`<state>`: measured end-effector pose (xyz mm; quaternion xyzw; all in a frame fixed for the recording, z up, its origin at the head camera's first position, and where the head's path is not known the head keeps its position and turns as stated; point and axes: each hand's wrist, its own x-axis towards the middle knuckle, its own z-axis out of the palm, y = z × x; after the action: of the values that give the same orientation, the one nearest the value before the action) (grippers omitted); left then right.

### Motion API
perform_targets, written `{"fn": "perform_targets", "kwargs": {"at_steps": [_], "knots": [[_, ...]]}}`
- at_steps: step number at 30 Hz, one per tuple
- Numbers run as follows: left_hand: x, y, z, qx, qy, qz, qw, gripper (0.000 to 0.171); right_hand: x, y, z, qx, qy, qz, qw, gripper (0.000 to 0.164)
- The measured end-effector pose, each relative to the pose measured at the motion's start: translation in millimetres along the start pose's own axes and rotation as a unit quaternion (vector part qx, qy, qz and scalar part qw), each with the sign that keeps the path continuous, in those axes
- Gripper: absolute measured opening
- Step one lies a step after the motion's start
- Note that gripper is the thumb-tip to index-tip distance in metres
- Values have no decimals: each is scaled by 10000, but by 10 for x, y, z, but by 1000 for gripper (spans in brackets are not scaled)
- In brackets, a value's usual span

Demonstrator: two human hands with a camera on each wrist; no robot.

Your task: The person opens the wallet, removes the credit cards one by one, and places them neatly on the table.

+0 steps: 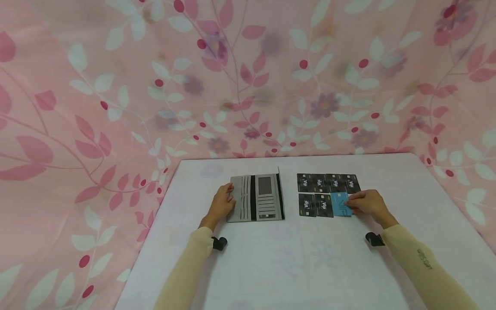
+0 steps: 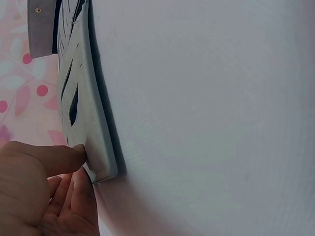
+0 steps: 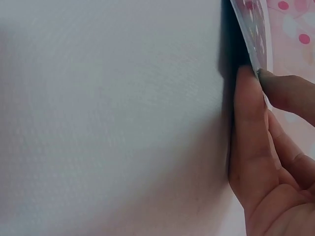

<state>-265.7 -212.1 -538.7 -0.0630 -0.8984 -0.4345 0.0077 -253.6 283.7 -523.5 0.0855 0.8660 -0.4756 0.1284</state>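
Note:
An opened grey wallet (image 1: 245, 189) lies on the table with its card slots showing. My left hand (image 1: 221, 203) pinches its left edge; in the left wrist view the thumb presses on top of the wallet (image 2: 96, 132) with fingers beneath. To the right, my right hand (image 1: 370, 205) pinches the right edge of a blue VIP card (image 1: 339, 203) between thumb and fingers. The right wrist view shows the card edge (image 3: 252, 46) raised off the table at that side. Two black VIP cards (image 1: 323, 206) lie left of the blue one, in the same row.
Behind them runs a back row of several overlapping black VIP cards (image 1: 319, 183). The wallet's clasp flap (image 1: 278, 170) stands up at its right side. A white cloth covers the table (image 1: 302, 267); a pink floral curtain (image 1: 248, 86) hangs behind its far edge.

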Motion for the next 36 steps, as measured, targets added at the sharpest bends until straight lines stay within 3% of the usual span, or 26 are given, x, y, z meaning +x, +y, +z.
{"fn": "perform_targets", "kwargs": {"at_steps": [7,16,20,28,33,36], "knots": [[8,-19,-10,-22,-93,-34,9999,66,-3,-16,-8,-547,80,76,9984,43],[30,19,-25,224,-44,-54,9997,65,35,-82,48,-477,238,29,9986,38],[11,17,-6,209,-13,37,9998,63,15,-96,70,-745,342,-26,9966,40],[15,8,38,189,-42,-1,9998,63,-40,-153,45,-1900,559,-565,9786,40],[45,84,-23,378,-209,-107,9990,64,-43,-234,151,-1893,828,-926,9740,39],[119,152,-85,852,-287,10,9960,58,-90,-394,312,-1816,950,-1409,9686,34]]}}
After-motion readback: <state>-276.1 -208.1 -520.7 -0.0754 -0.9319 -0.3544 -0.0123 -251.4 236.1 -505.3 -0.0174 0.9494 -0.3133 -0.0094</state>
